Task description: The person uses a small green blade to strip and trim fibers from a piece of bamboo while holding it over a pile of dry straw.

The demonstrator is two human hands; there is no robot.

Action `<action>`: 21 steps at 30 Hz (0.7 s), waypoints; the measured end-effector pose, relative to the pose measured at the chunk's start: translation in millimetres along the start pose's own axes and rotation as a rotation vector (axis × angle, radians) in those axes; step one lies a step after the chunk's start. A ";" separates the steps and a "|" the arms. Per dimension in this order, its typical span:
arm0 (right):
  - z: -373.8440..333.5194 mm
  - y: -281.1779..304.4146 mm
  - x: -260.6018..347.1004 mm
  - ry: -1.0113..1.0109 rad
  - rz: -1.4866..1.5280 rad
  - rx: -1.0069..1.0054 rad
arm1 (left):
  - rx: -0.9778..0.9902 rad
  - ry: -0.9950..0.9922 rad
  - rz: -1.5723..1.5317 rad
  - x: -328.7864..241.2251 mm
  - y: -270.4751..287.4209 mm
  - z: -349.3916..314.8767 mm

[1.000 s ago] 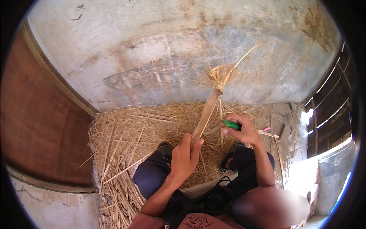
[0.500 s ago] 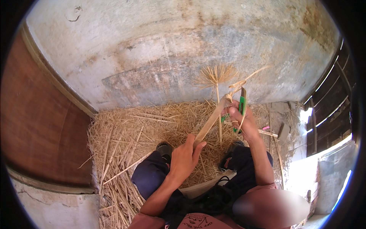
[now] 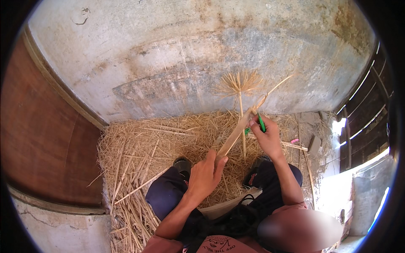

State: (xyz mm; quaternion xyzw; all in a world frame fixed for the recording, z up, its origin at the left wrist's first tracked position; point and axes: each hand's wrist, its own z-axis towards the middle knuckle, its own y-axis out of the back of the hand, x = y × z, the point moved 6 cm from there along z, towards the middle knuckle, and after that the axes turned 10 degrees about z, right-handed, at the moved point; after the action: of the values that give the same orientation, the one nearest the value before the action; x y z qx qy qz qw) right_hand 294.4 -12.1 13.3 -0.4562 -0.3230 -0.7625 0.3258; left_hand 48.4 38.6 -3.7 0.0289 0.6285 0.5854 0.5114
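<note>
The left hand [image 3: 205, 176] is closed around the lower end of the pale stalk [image 3: 234, 135], forearm bent upward; the right hand [image 3: 265, 135] is clenched at its upper end, arm extended

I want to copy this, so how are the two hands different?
The left hand grips the low end of the pale flat straw strip, near the knees. The right hand works higher up, at the strip's top. Only the right hand holds a thin green tool; the left holds only the strip. Both are bare and closed around it.
</note>
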 end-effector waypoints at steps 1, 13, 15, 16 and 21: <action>-0.3 -0.5 2.3 0.006 -0.026 0.003 | 0.013 0.007 -0.008 0.8 -0.6 -0.3; -3.4 21.1 -16.7 -0.221 0.634 0.132 | 0.530 0.182 -0.798 14.2 -14.3 -6.5; -3.3 16.7 -9.1 -0.143 0.792 0.195 | 0.590 0.218 -0.867 13.0 -13.4 -7.4; -3.0 13.7 -2.9 -0.104 0.872 0.229 | 0.568 0.221 -0.866 12.8 -12.1 -6.9; 10.5 19.7 22.8 0.144 0.103 0.011 | 0.358 0.232 -0.837 13.5 -7.3 -1.1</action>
State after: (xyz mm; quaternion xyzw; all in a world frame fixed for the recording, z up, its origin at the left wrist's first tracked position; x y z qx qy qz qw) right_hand 306.6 -19.8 41.8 -0.4146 -0.2789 -0.7738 0.3893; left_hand 45.4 44.1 -17.8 -0.2047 0.7303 0.2106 0.6168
